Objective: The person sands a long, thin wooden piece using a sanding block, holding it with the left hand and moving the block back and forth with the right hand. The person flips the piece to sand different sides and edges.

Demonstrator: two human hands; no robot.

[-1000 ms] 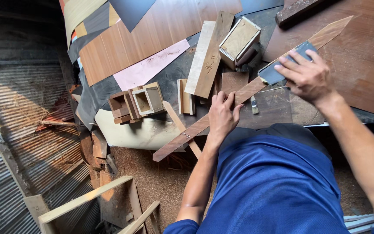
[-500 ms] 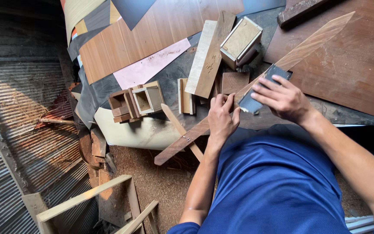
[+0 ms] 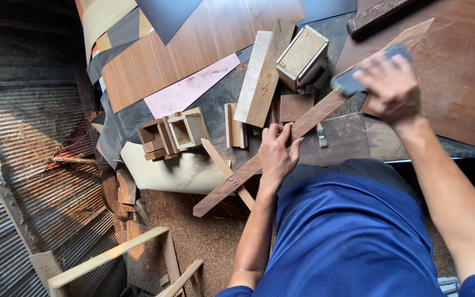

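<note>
While the long wooden strip (image 3: 309, 124) lies slantwise across the worktop (image 3: 457, 71), its lower end jutting past the near edge, the left hand (image 3: 277, 154) presses down on its middle with fingers closed over it. Further up the strip, the right hand (image 3: 392, 88) grips a dark sanding block (image 3: 353, 80), blurred and partly hidden by the fingers. Behind them a small wooden box (image 3: 302, 58) lies on its side; what it holds cannot be seen. Two open box frames (image 3: 174, 135) sit hollow near the left edge, beside a pink sheet (image 3: 191, 88).
</note>
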